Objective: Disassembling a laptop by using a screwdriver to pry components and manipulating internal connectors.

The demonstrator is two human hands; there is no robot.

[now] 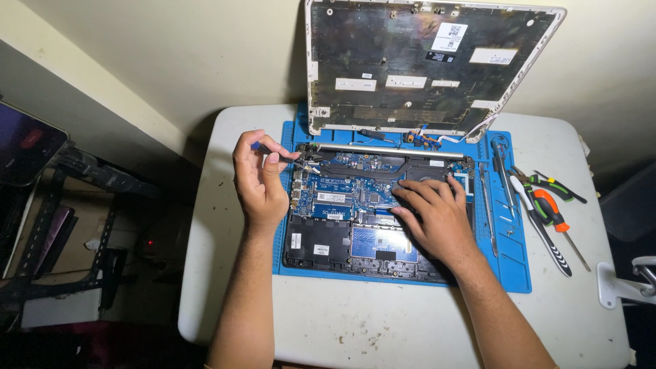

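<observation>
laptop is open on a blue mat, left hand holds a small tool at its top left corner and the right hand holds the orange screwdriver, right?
Not quite: the head view shows the right hand resting flat on the laptop; the orange screwdriver lies untouched beside the blue mat. The left hand does hold a small tool.

Left hand (258, 179) pinches what looks like tweezers (281, 157) over the opened laptop (355, 205).

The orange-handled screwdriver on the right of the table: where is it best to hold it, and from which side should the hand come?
Take the orange-handled screwdriver by its thick orange handle, from above. The handle lies flat on the white table beside the blue mat; its thin shaft points away toward the table's near right edge. Neighbouring tools lie close, so a top-down pinch seems safest.
</observation>
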